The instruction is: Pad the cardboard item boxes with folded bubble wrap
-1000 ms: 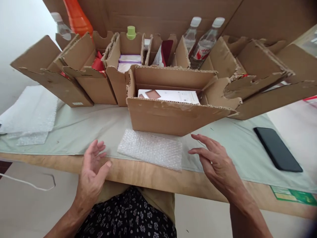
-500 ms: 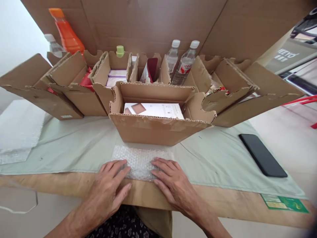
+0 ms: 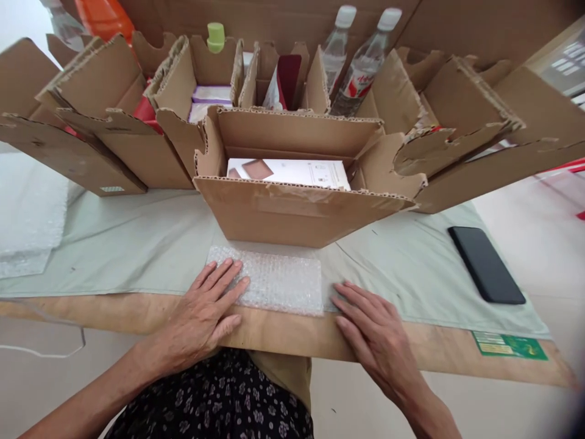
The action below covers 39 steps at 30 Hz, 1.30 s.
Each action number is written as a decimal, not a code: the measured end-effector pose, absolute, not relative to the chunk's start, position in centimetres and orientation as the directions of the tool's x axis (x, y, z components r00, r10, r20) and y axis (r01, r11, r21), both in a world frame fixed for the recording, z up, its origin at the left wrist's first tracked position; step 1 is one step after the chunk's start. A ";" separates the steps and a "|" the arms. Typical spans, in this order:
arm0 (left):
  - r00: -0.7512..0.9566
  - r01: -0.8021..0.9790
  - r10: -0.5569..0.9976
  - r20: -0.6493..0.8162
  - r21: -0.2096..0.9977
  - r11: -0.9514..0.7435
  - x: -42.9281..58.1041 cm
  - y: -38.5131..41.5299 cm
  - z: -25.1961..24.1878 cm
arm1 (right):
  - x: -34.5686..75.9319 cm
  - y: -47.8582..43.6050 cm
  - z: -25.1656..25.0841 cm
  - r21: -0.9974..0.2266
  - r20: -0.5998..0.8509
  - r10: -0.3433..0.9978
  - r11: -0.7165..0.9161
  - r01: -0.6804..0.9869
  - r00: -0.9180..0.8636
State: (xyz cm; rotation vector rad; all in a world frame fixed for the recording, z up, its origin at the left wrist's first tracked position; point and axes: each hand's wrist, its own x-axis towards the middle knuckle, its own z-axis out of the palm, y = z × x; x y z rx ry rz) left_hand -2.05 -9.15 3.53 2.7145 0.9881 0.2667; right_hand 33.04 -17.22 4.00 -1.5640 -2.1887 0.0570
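Note:
A folded sheet of bubble wrap [image 3: 278, 281] lies flat at the table's front edge, just before an open cardboard box [image 3: 292, 210]. Inside that box rests a white carton with a brown square printed on it [image 3: 292, 173]. My left hand [image 3: 205, 314] lies flat and open, its fingertips on the left end of the bubble wrap. My right hand [image 3: 372, 332] is flat and open on the green cloth [image 3: 137, 244], fingertips just beside the wrap's right end. Neither hand holds anything.
Several open cardboard boxes stand in a row behind, holding packets, a green-capped container [image 3: 216, 36], two water bottles [image 3: 361, 61] and an orange bottle [image 3: 103, 18]. A black phone [image 3: 485, 264] lies at the right. More bubble wrap [image 3: 27, 213] is piled at the left.
Both hands came down from the air onto the bubble wrap, then slid apart; the right hand has moved off the wrap's right end onto the cloth.

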 end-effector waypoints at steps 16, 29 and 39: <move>0.092 0.580 0.885 0.456 0.698 -0.420 2.6 -1.8 7.5 | 31.8 -4.4 22.8 -0.005 0.622 0.762 0.232 0.973 -0.179; 0.082 0.430 0.935 0.345 0.834 -0.346 3.8 -0.9 5.0 | 34.2 2.9 20.8 -0.197 0.144 0.887 0.460 0.866 -0.438; 0.110 0.402 0.919 0.379 0.828 -0.390 3.6 -0.2 4.8 | 31.4 0.5 22.1 -0.016 0.031 0.924 0.381 0.925 -0.380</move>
